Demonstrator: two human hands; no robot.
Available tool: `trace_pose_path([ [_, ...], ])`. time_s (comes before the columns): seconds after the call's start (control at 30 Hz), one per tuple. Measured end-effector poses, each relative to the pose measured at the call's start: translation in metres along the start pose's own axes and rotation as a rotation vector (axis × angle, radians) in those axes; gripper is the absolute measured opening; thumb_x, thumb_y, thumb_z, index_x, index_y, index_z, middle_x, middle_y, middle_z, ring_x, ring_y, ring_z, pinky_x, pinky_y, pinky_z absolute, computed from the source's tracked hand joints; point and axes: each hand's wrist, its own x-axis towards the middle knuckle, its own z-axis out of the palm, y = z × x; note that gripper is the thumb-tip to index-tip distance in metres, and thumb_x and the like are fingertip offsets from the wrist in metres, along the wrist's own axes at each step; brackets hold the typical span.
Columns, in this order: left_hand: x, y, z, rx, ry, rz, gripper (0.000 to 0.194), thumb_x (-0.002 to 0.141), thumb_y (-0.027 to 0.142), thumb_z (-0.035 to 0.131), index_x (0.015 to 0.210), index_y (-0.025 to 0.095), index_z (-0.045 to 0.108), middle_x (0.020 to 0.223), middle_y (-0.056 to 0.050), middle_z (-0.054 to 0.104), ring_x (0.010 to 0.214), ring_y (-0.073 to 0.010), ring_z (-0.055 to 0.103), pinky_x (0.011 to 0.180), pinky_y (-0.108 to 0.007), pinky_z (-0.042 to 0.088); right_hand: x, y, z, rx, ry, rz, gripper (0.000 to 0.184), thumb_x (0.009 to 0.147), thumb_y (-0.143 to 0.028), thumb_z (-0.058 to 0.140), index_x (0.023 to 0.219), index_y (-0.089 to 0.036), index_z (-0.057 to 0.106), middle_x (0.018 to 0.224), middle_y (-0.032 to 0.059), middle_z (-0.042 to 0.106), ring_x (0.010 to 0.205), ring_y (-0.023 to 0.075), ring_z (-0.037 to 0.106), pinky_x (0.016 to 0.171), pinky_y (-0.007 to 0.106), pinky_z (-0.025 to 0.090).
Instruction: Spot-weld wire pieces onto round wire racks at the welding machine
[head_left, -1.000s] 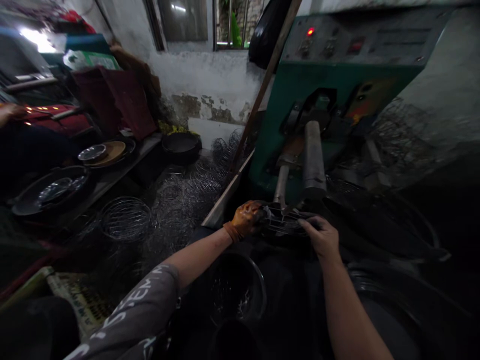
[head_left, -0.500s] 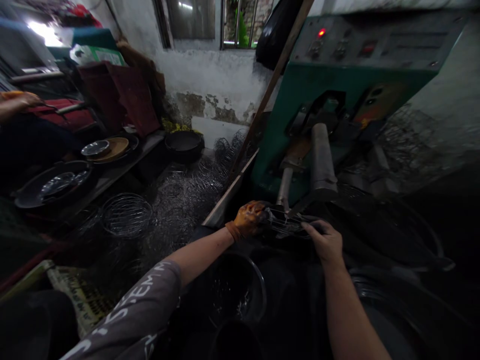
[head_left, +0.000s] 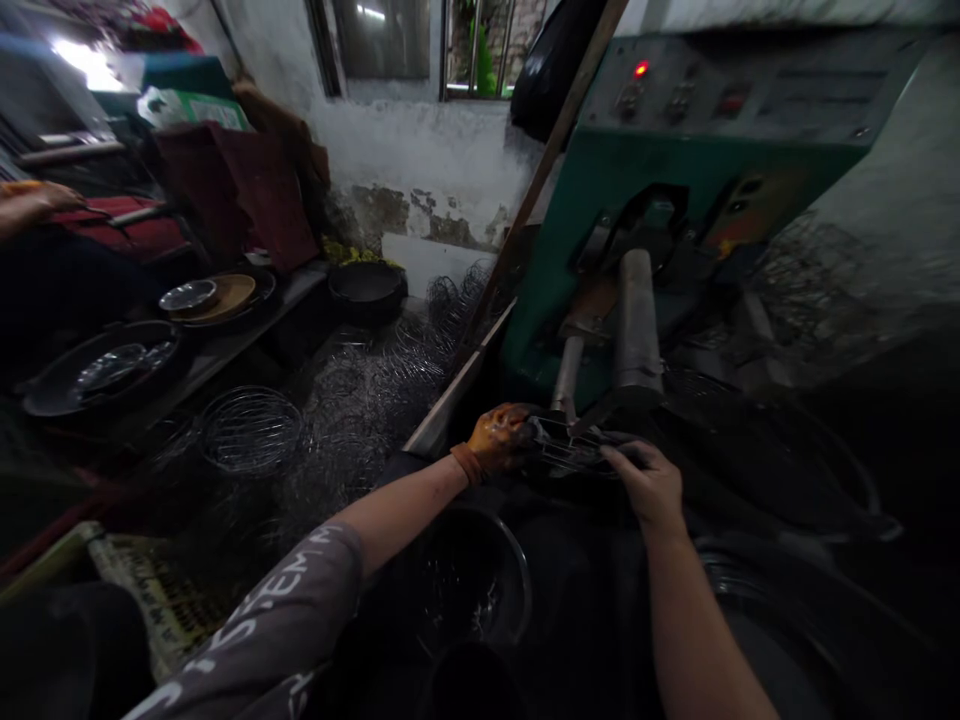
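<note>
In an orange glove, my left hand [head_left: 501,438] is closed on the left side of a wire rack [head_left: 566,452]. My bare right hand [head_left: 649,475] pinches the rack's right side, thumb on top. The rack's thin parallel wires lie between my hands, at the tip of the lower metal rod [head_left: 568,378] of a green machine [head_left: 551,260]. A thicker metal cylinder [head_left: 639,320] juts out just above. Shadow hides much of the rack's far edge and the fingers under it.
Below my hands stands a dark bowl [head_left: 521,570] with small shiny pieces inside. Several wire racks [head_left: 251,430] and loose wire rings [head_left: 375,375] are heaped on the left. Pans [head_left: 52,392] sit on a bench near another person's hand [head_left: 34,205]. A yellowish crate [head_left: 127,575] stands lower left.
Both hands keep their hold on the wire rack, which has shifted or tilted very slightly at the rod's tip. The view has moved a little.
</note>
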Motion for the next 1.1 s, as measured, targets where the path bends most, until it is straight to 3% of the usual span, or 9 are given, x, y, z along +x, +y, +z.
trace_pose_path([
  [0.37,0.0011,-0.0001,-0.0029,0.004,-0.092,-0.027,0.051,0.078,0.045,0.069,0.119,0.014,0.068,0.138,-0.019,0.061,0.132,-0.0349,0.055,0.109,-0.051,0.049,0.0000,-0.0040,0.0004,-0.010,0.003,0.036,0.042,0.064,-0.064,0.079,0.058,-0.024,0.068,0.068,0.0040,0.069,0.072,0.0247,0.064,0.073,0.038,0.048],
  [0.7,0.0051,0.0056,-0.0083,-0.020,-0.003,0.000,0.047,0.085,0.048,0.062,0.115,0.013,0.069,0.133,-0.017,0.065,0.127,-0.0307,0.060,0.109,-0.044,0.050,0.0009,-0.0043,-0.0036,-0.006,-0.035,0.020,0.036,0.065,-0.058,0.080,0.060,-0.024,0.070,0.075,0.0060,0.074,0.076,0.0262,0.067,0.074,0.038,0.051],
  [1.1,0.0026,0.0050,-0.0045,0.040,-0.064,-0.028,0.059,0.085,0.054,0.065,0.124,0.010,0.067,0.136,-0.019,0.064,0.130,-0.0324,0.059,0.111,-0.045,0.050,0.0027,-0.0010,-0.0040,-0.020,-0.015,0.019,0.038,0.065,-0.060,0.080,0.062,-0.023,0.070,0.075,0.0055,0.073,0.076,0.0255,0.067,0.074,0.038,0.051],
])
